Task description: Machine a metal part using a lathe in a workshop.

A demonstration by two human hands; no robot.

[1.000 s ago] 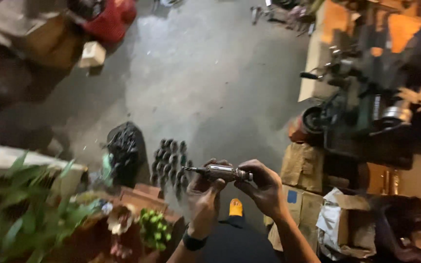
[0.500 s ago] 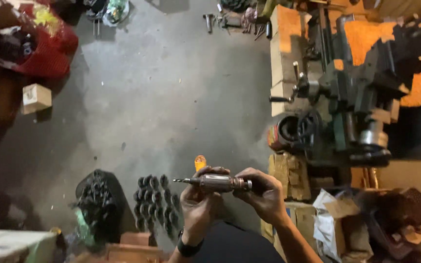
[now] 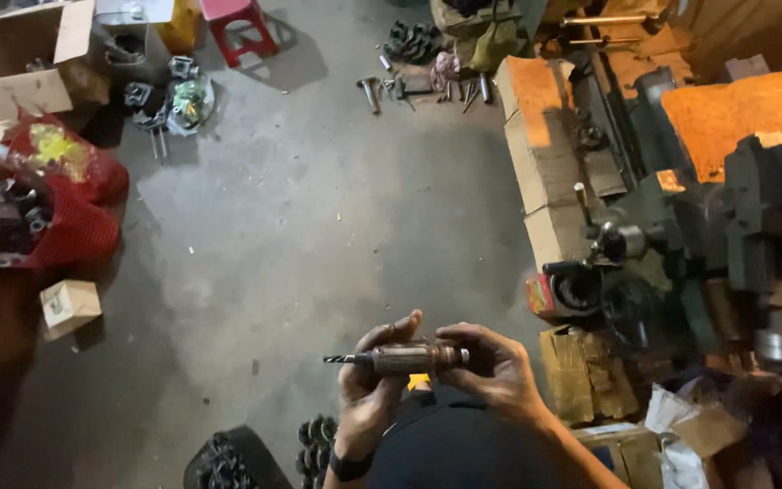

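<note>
Both my hands hold a motor armature (image 3: pixel 406 359) level in front of me, above the concrete floor. It is a brown, copper-wound cylinder with a thin grooved shaft sticking out to the left. My left hand (image 3: pixel 368 385) wraps its left and middle part from below, thumb over the top. My right hand (image 3: pixel 492 369) grips its right end with the fingertips. A dark band sits on my left wrist.
A dark green lathe-like machine (image 3: pixel 699 235) fills the right side, with cardboard boxes (image 3: pixel 545 154) beside it. A red mesh sack (image 3: pixel 65 208) and small box (image 3: pixel 70 306) lie left. Round black metal parts (image 3: pixel 317 442) sit by my feet. Tools (image 3: pixel 409 86) and a red stool (image 3: pixel 237 23) are farther off.
The view has tilted farther up and out, so more floor, the stool and the tools show. My hands keep the same grip on the armature, now lower in the picture.
</note>
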